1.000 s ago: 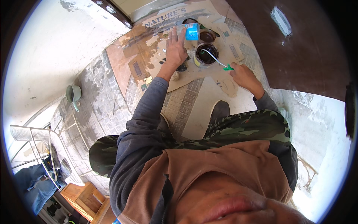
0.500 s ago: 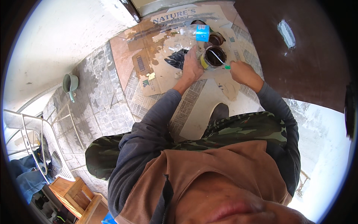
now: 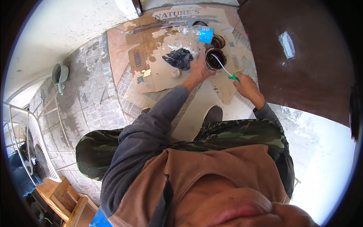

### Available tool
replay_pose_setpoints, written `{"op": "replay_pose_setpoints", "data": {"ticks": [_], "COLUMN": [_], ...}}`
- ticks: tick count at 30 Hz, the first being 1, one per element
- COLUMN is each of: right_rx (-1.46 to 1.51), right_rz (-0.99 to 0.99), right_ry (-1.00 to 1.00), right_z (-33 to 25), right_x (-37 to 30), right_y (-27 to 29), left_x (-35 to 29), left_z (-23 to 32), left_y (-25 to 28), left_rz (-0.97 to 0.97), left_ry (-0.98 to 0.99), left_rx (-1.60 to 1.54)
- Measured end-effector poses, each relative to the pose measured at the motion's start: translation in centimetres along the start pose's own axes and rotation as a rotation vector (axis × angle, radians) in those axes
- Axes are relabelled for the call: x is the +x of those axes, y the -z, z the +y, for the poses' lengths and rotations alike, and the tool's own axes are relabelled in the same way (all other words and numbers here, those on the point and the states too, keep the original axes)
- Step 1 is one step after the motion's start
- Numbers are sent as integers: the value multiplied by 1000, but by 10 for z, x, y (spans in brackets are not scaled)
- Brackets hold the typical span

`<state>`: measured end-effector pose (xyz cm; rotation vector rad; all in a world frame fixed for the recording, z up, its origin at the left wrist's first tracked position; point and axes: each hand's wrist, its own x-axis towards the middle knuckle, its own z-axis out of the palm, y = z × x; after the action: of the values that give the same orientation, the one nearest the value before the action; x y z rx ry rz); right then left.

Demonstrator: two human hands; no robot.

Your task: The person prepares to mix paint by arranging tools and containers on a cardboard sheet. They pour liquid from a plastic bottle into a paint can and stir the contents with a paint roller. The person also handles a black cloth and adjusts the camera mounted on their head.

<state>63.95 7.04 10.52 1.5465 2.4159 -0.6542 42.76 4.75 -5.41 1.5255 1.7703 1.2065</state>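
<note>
On the cardboard (image 3: 147, 85) stands an open round can (image 3: 225, 62) with dark liquid inside. My left hand (image 3: 199, 69) grips its left side, thumb and fingers spread round the wall. A tool with a green handle (image 3: 233, 77) and a thin pale shaft (image 3: 224, 65) is closed in my right hand (image 3: 247, 87), just right of the can. The shaft slants down into the can, and its far end is hidden there. Touching the can's far side is a second brown-stained open container (image 3: 218, 41). A clear plastic bottle with a blue label (image 3: 205, 34) lies beyond.
A crumpled black cloth or bag (image 3: 177, 59) lies left of my left hand, near a pale lump (image 3: 176, 74). Another dark round container (image 3: 199, 23) sits behind the bottle. A grey-green dipper (image 3: 60, 73) rests on the paving. A brown panel (image 3: 302, 75) borders the right.
My left hand has closed in round the can's side. The right hand has shifted slightly downward, the tool's shaft still in the can. The whole view has shifted a little.
</note>
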Motion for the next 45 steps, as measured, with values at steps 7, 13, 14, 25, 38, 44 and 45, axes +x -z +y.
{"op": "replay_pose_setpoints", "data": {"ticks": [7,13,14,25,38,44,45], "right_rx": [265,7,-19,572,374,-4,9], "right_rz": [128,179,164,24,414,446,412], "right_ry": [-89,-63,-69,-242,44,343,339], "right_z": [38,10,7,29,89,117,117], "right_x": [-11,-21,-20,-17,-21,4,7], "right_y": [-42,-57,-53,-54,-99,-46,-42], "left_x": [14,8,8,11,17,21,22], "left_z": [-2,-4,-5,-3,-6,-5,-4], "left_y": [15,21,21,34,36,39,39], "left_rz": [-54,-67,-64,-47,-230,-333,-335], "left_ry": [-59,-110,-129,-338,-409,-538,-553], "left_rx": [-209,-107,-108,39,113,135,134]}}
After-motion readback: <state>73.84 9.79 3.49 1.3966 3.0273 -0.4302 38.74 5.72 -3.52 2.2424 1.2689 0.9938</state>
